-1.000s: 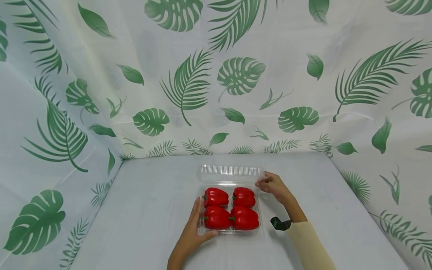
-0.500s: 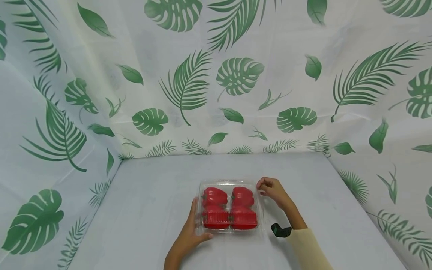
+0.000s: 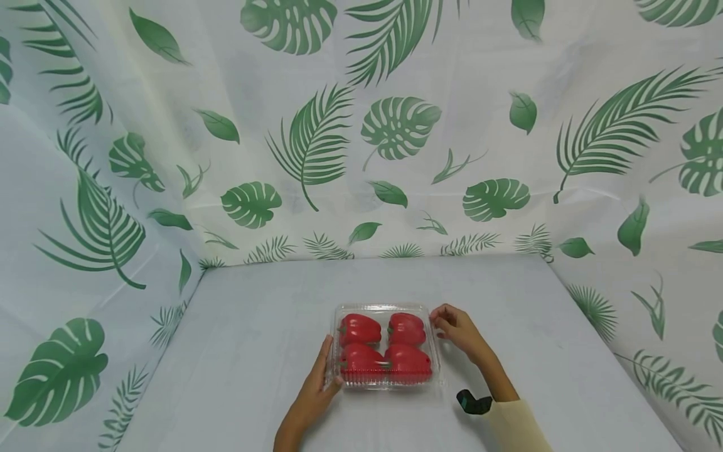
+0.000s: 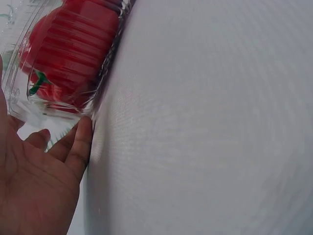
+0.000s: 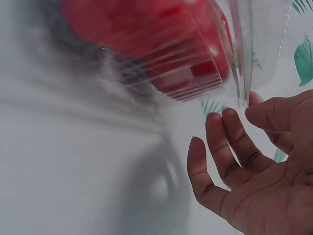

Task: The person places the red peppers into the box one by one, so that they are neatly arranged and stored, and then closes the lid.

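A clear plastic clamshell box [image 3: 384, 307] lies on the table with several red bell peppers [image 3: 360, 328] inside, its lid down over them. Along the box's left side rests my left hand [image 3: 312, 389], fingers fairly straight and thumb near the front left corner. In the left wrist view, fingertips [image 4: 84, 125] touch the box wall below a pepper [image 4: 73, 44] with a green stem. At the back right corner my right hand [image 3: 459, 328] pinches the box's edge between thumb and forefinger. The right wrist view shows its other fingers [image 5: 198, 156] loosely bent, apart from the box.
A white table [image 3: 254, 326] lies beneath everything. White cloth walls [image 3: 316, 238] printed with green leaves rise at the back and both sides. A black device [image 3: 473, 402] sits at my right wrist, by a cream sleeve [image 3: 511, 420].
The lid stood raised at the back, then swung forward and down over the peppers. My right hand followed it slightly downward. My left thumb has drawn back toward the front left corner.
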Motion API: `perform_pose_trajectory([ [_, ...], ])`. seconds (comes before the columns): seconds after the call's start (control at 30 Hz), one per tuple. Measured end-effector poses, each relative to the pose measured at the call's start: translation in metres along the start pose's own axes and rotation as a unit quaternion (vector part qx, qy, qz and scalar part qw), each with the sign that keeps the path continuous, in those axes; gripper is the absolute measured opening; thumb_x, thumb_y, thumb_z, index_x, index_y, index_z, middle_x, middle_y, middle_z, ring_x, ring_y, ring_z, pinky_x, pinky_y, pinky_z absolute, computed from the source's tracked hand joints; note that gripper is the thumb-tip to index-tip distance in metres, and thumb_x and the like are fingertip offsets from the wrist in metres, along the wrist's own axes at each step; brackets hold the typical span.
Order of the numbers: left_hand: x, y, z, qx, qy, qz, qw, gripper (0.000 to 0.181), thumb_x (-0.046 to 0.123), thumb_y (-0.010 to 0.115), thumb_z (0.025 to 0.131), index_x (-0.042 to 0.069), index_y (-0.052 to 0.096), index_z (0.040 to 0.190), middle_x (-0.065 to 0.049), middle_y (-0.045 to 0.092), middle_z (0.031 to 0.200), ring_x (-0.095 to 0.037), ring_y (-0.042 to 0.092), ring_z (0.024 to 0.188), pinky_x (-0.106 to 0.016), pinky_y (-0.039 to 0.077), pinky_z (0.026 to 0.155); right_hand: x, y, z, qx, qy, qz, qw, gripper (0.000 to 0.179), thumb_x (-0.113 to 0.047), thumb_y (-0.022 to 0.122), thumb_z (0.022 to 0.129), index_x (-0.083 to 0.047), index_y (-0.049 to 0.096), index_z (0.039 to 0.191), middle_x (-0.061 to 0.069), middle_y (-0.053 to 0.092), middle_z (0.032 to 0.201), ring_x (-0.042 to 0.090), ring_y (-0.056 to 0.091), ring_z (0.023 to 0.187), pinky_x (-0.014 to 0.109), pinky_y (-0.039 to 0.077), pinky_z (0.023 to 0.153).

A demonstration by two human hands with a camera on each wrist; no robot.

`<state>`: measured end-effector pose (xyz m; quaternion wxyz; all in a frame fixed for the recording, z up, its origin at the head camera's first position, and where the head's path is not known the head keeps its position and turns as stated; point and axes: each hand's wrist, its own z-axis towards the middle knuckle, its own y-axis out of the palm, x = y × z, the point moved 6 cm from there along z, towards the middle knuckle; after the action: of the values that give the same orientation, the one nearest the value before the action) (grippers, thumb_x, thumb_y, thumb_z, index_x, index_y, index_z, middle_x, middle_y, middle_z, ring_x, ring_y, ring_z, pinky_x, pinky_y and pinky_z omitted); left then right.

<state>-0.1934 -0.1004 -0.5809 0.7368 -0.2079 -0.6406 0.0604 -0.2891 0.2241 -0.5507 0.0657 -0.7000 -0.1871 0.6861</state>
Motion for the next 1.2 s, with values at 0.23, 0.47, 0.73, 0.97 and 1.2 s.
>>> perform_pose_trajectory([
  [0.23, -0.003, 0.002, -0.001, 0.004, -0.028, -0.015, 0.9995, 0.077, 0.029, 0.06, 0.097, 0.025, 0.013, 0.158, -0.013, 0.021, 0.162, -0.042, 0.022, 0.147, -0.066, 0.027, 0.114, -0.004, 0.008, -0.025, 0.02, 0.007, 0.003, 0.9998, 0.037, -0.027, 0.056, 0.1, -0.005, 0.047, 0.129, 0.02, 0.059, 0.112, 0.025, 0.063, 0.101, 0.036, 0.062, 0.081],
  [0.47, -0.004, 0.004, 0.0, -0.001, -0.041, -0.018, 0.999, 0.079, 0.033, 0.061, 0.096, 0.026, 0.013, 0.158, -0.012, 0.021, 0.163, -0.041, 0.022, 0.147, -0.064, 0.028, 0.114, 0.007, 0.011, -0.063, -0.007, 0.057, 0.056, 0.9967, 0.049, -0.025, 0.055, 0.1, -0.007, 0.034, 0.14, 0.018, 0.059, 0.114, 0.014, 0.063, 0.097, 0.033, 0.06, 0.079],
  [0.73, 0.0, 0.0, -0.001, 0.001, -0.037, -0.016, 0.9992, 0.08, 0.034, 0.062, 0.095, 0.027, 0.013, 0.158, -0.013, 0.02, 0.162, -0.041, 0.023, 0.146, -0.065, 0.028, 0.113, 0.017, 0.022, -0.095, -0.147, 0.059, 0.098, 0.9826, 0.041, -0.024, 0.048, 0.103, 0.011, 0.047, 0.126, 0.007, 0.065, 0.104, 0.012, 0.064, 0.092, 0.032, 0.06, 0.077],
  [0.97, 0.002, -0.003, 0.002, 0.009, -0.034, -0.008, 0.9994, 0.08, 0.035, 0.063, 0.094, 0.028, 0.015, 0.157, -0.012, 0.025, 0.161, -0.042, 0.028, 0.145, -0.066, 0.032, 0.111, 0.018, 0.025, -0.093, -0.157, 0.038, 0.064, 0.9848, 0.036, -0.023, 0.051, 0.101, 0.012, 0.06, 0.104, 0.009, 0.071, 0.093, 0.008, 0.063, 0.08, 0.026, 0.056, 0.067],
  [1.2, 0.0, -0.001, 0.0, 0.006, -0.044, -0.008, 0.999, 0.08, 0.037, 0.063, 0.093, 0.029, 0.016, 0.157, -0.012, 0.025, 0.161, -0.042, 0.028, 0.145, -0.066, 0.031, 0.111, 0.018, 0.03, -0.096, -0.205, 0.007, 0.106, 0.973, 0.033, -0.014, 0.049, 0.101, 0.017, 0.059, 0.099, 0.0, 0.07, 0.085, 0.003, 0.058, 0.071, 0.022, 0.052, 0.056],
])
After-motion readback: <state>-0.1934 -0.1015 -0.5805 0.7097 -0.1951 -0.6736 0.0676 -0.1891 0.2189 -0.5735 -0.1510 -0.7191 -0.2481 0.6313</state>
